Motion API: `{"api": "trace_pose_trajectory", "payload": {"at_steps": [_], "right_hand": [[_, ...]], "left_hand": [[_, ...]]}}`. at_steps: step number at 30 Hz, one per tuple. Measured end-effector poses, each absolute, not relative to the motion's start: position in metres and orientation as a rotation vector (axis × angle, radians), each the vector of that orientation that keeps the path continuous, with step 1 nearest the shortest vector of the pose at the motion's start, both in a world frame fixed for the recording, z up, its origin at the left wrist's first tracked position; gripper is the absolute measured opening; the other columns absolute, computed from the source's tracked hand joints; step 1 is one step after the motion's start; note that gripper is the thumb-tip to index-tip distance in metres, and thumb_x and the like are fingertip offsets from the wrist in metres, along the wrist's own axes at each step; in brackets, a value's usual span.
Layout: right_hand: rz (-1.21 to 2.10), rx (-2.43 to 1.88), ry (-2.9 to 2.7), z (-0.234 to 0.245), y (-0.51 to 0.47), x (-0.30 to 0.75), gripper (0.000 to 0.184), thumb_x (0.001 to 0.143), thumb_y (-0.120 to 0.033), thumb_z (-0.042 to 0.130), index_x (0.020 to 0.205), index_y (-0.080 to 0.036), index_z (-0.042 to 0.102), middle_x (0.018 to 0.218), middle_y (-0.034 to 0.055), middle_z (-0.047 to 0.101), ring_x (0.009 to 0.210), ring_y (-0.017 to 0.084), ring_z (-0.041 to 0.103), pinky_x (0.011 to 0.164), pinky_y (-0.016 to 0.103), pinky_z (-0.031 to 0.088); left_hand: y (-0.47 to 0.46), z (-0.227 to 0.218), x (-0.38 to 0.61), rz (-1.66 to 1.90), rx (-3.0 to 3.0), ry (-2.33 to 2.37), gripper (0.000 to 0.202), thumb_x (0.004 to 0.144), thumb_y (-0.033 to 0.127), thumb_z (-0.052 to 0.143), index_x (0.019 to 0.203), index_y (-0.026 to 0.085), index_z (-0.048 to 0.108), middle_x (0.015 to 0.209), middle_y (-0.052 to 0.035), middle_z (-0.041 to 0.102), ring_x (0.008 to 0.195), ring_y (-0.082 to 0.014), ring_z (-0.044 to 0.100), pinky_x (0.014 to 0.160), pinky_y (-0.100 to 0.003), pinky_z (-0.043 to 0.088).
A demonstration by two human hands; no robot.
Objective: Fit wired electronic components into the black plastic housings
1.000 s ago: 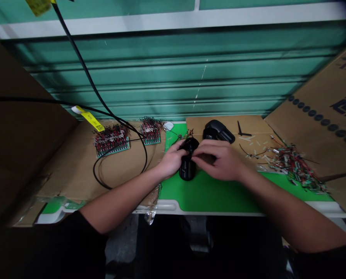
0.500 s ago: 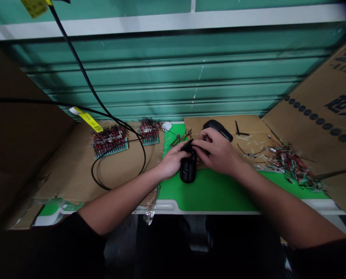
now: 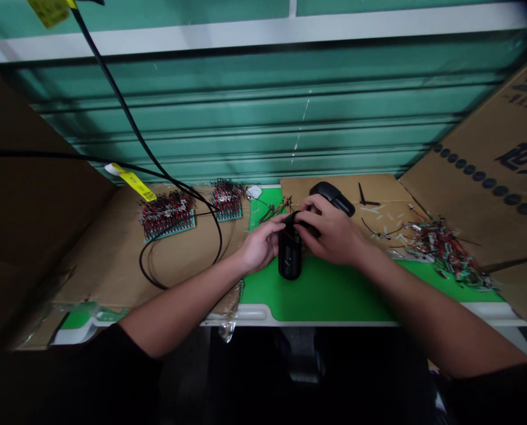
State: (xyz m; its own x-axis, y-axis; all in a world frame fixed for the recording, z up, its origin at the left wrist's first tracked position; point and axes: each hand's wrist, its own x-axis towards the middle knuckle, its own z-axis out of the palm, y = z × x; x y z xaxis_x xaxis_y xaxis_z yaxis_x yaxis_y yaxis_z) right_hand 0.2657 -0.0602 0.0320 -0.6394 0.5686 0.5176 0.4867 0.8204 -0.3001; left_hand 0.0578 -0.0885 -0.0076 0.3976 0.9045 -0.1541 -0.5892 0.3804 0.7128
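A black cylinder (image 3: 290, 257) is standing upright on a green mat (image 3: 325, 292), directly beneath the fingers, with a thin wire showing at its top end. The left hand (image 3: 261, 248) and the right hand (image 3: 331, 236) are reaching in from either side, their fingers (image 3: 310, 217) closing narrowly on that top end and holding it. Just beyond the fingers, a curved black device (image 3: 333, 198) is lying on a cardboard sheet (image 3: 378, 188). To the left of the fingers, a larger circuit board (image 3: 170, 223) and a smaller circuit board (image 3: 228, 203), both bristling with red and black wires, are resting beside a black cable (image 3: 221, 239). To the right, a heap of loose wires (image 3: 442, 251) is spreading across the desk (image 3: 254, 314). Farthest away, a teal corrugated shutter (image 3: 263, 118) is standing behind the desk.
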Motion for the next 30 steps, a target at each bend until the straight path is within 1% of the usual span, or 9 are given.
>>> {"api": "trace_pose_trajectory", "payload": {"at_steps": [4,6,8,10,13,15,19,24,30], "right_hand": [[0.18,-0.768,-2.379,0.031,-0.06,0.266,0.015,0.103,-0.021,0.06,0.115,-0.019,0.069,0.121,0.0155,0.062,0.099,0.026,0.066,0.085,0.042,0.057],[0.175,-0.778,-2.379,0.032,-0.06,0.267,0.016,0.103,-0.021,0.061,0.116,-0.019,0.069,0.123,0.0158,0.064,0.104,0.028,0.068,0.087,0.042,0.058],[0.15,-0.793,-2.394,0.033,-0.061,0.267,0.015,0.103,-0.021,0.06,0.116,-0.019,0.069,0.122,0.0156,0.067,0.106,0.03,0.069,0.09,0.044,0.059],[0.111,-0.806,-2.418,0.035,-0.062,0.267,0.015,0.104,-0.021,0.059,0.114,-0.018,0.07,0.12,0.0156,0.069,0.107,0.03,0.07,0.092,0.045,0.06],[0.058,-0.823,-2.443,0.037,-0.063,0.267,0.017,0.105,-0.022,0.058,0.115,-0.018,0.072,0.122,0.0158,0.072,0.11,0.032,0.071,0.095,0.047,0.061],[0.042,-0.833,-2.445,0.037,-0.063,0.267,0.017,0.106,-0.023,0.058,0.116,-0.018,0.072,0.122,0.0159,0.073,0.11,0.032,0.071,0.096,0.048,0.061],[0.072,-0.847,-2.415,0.035,-0.066,0.264,0.015,0.105,-0.023,0.06,0.114,-0.018,0.071,0.121,0.0156,0.073,0.11,0.031,0.07,0.097,0.048,0.06],[0.209,-0.861,-2.399,0.028,-0.073,0.257,0.011,0.103,-0.024,0.063,0.111,-0.018,0.068,0.132,0.0169,0.069,0.121,0.035,0.064,0.105,0.056,0.057],[0.383,-0.933,-2.482,0.025,-0.076,0.255,0.02,0.104,-0.027,0.063,0.122,-0.019,0.065,0.148,0.0189,0.057,0.136,0.037,0.054,0.115,0.064,0.049]], "left_hand": [[-0.09,-0.006,0.059,1.046,0.692,0.645,0.044,0.082,0.028,0.074,0.123,0.015,0.075,0.106,-0.0081,0.076,0.095,-0.0212,0.071,0.082,-0.029,0.055],[-0.089,-0.009,0.059,1.032,0.723,0.676,0.045,0.082,0.029,0.074,0.125,0.016,0.075,0.102,-0.0069,0.076,0.089,-0.0191,0.069,0.077,-0.028,0.053],[-0.087,-0.014,0.059,1.025,0.755,0.683,0.047,0.082,0.028,0.076,0.128,0.018,0.075,0.107,-0.0067,0.076,0.093,-0.0197,0.069,0.082,-0.029,0.054],[-0.084,-0.02,0.058,1.072,0.829,0.689,0.047,0.083,0.029,0.077,0.129,0.019,0.075,0.118,-0.0074,0.076,0.106,-0.0221,0.069,0.094,-0.033,0.054],[-0.082,-0.025,0.055,1.147,1.048,0.733,0.045,0.088,0.031,0.075,0.131,0.018,0.074,0.133,-0.0103,0.074,0.127,-0.027,0.065,0.114,-0.04,0.047],[-0.081,-0.023,0.054,1.134,1.196,0.763,0.046,0.091,0.029,0.072,0.135,0.016,0.072,0.138,-0.0121,0.072,0.134,-0.0292,0.062,0.12,-0.044,0.043],[-0.082,-0.019,0.054,1.129,1.335,0.805,0.045,0.093,0.024,0.064,0.137,0.015,0.069,0.14,-0.0126,0.072,0.133,-0.0285,0.064,0.118,-0.043,0.047],[-0.083,-0.019,0.057,1.218,1.308,0.897,0.048,0.086,0.015,0.059,0.133,0.012,0.07,0.138,-0.0135,0.073,0.133,-0.0277,0.065,0.122,-0.043,0.044],[-0.085,-0.014,0.059,1.257,1.209,0.895,0.048,0.08,0.011,0.063,0.127,0.014,0.074,0.135,-0.0118,0.075,0.137,-0.027,0.063,0.125,-0.04,0.04]]}}
